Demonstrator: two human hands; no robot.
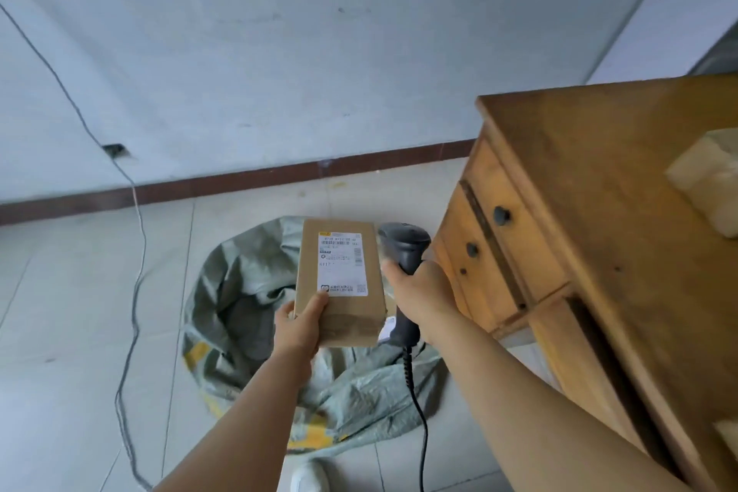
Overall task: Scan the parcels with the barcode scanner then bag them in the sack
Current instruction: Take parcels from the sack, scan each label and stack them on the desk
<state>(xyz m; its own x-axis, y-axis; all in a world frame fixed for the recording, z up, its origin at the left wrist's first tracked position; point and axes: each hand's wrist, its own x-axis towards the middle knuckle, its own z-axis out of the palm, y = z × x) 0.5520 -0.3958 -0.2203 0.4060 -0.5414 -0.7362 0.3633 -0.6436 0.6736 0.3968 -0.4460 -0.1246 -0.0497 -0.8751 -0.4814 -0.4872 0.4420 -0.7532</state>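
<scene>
Parcel point(337, 284), brown carton, label facing up: left hand point(301, 326) gripping its near end, holding it above the sack point(247, 316) lying open on the floor. Barcode scanner point(404, 252): right hand point(419, 292) gripping its handle, just beside the parcel. Wooden counter point(599, 188) standing at right.

- Your left hand point(300, 322) shows only its thumb on the parcel point(338, 282); the fingers sit hidden behind the box.
- The print on the parcel's label point(342, 264) is too small and soft to read.
- Your right hand point(421, 290) covers the middle of the scanner point(404, 252) handle.
- The sack point(255, 292) interior is partly blocked by the parcel and your arms.
- A pale box point(709, 180) on the desk point(599, 172) is blurred and cut by the right edge.
- The shoe point(309, 477) is cropped at the bottom.
</scene>
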